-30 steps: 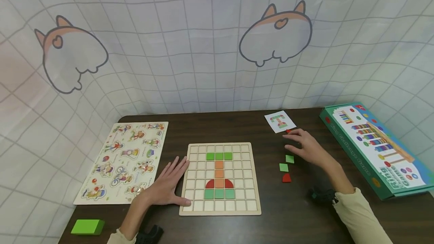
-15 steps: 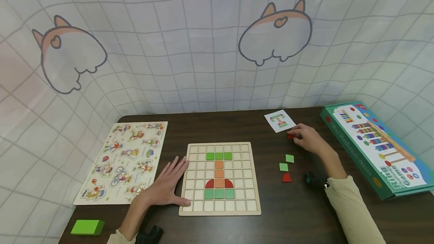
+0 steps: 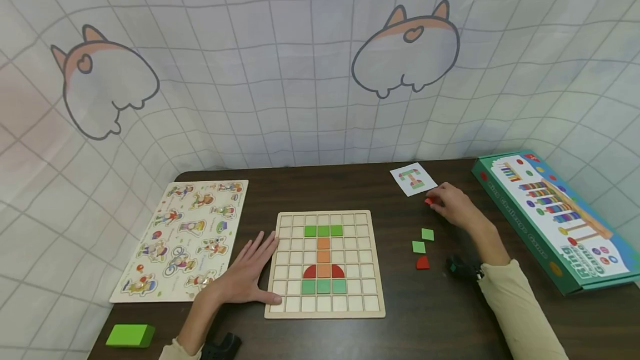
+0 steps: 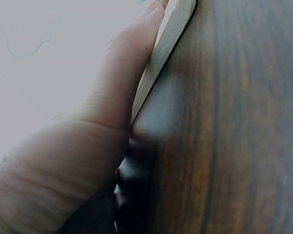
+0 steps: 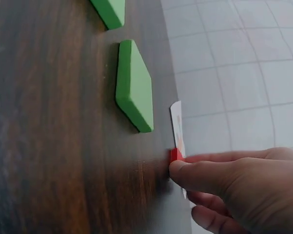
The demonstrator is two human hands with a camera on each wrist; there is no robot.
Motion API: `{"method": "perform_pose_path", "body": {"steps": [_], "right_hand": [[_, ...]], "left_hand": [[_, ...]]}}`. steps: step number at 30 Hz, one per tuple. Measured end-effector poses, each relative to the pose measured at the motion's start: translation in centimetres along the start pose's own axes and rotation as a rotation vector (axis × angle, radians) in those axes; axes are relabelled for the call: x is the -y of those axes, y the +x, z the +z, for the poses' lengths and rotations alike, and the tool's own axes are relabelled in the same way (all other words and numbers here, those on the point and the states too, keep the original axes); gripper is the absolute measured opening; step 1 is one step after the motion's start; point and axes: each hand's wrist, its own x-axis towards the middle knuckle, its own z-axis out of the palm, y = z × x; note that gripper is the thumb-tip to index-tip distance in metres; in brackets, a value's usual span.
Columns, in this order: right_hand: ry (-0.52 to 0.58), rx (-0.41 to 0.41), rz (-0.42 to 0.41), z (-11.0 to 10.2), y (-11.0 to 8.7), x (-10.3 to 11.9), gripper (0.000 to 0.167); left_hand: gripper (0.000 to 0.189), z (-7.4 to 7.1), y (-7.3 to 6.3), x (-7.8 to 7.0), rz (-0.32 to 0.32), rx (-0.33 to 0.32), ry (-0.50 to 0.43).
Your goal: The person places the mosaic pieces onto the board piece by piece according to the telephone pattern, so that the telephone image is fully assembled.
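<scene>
My right hand [image 3: 452, 203] pinches a small red piece [image 5: 176, 155] between thumb and fingers, close over the table beside the pattern card [image 3: 413, 179]. My left hand [image 3: 247, 271] lies spread at the left edge of the wooden grid board [image 3: 375, 282], thumb and fingertips on its rim. On the board stand a row of green squares [image 3: 323, 230], a column of orange squares [image 3: 324, 256], two red quarter-rounds [image 3: 309, 271] and a row of teal squares [image 3: 324, 286]. In the left wrist view the thumb [image 4: 122, 68] lies along the board's edge [image 4: 168, 44].
Two loose green squares [image 3: 418, 247] and a red quarter-round [image 3: 423, 262] lie right of the board. A green game box [image 3: 555, 226] fills the right side. At left are a picture puzzle board [image 3: 185, 238] and a green block [image 3: 130, 335].
My right hand has moved in beside the card, and its fingers have closed on the red piece there. The left hand stays in place on the board.
</scene>
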Motion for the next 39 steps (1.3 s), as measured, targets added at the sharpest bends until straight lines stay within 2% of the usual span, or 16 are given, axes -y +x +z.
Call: {"method": "perform_pose_path", "body": {"steps": [3, 6, 8, 10, 13, 17, 23, 29, 39], "right_hand": [[0.018, -0.038, 0.027, -0.1, 0.0, 0.5, 0.013], [0.075, -0.126, 0.016, -0.1, 0.3, 1.8, 0.008], [0.159, -0.178, 0.004, 0.0, 0.6, 3.6, 0.008], [0.261, -0.193, -0.012, 0.3, 0.9, 5.9, 0.009], [0.41, -0.138, -0.061, 1.0, 1.3, 9.6, 0.008], [0.49, -0.043, -0.13, 2.6, 2.0, 13.2, 0.007], [0.497, 0.003, -0.171, 4.5, 2.5, 15.1, 0.007], [0.36, 0.045, -0.206, 5.0, 2.2, 15.7, 0.015], [0.195, -0.021, -0.204, 5.6, 2.1, 17.0, 0.006]], "left_hand": [[0.121, 0.0, 0.0, 0.0, 0.004, -0.004, 0.0], [0.122, 0.0, 0.0, 0.0, 0.008, -0.007, 0.005], [0.122, 0.0, 0.0, 0.0, 0.007, -0.005, 0.01], [0.121, 0.0, 0.1, 0.0, 0.006, -0.003, 0.012], [0.121, 0.0, 0.0, 0.0, 0.007, -0.006, 0.011], [0.122, -0.1, -0.1, -0.1, 0.003, -0.006, 0.018], [0.122, -0.2, -0.1, -0.2, 0.003, -0.007, 0.022], [0.122, -0.2, 0.0, -0.1, 0.004, -0.01, 0.018], [0.122, -0.2, -0.1, -0.2, 0.002, -0.009, 0.025]]}}
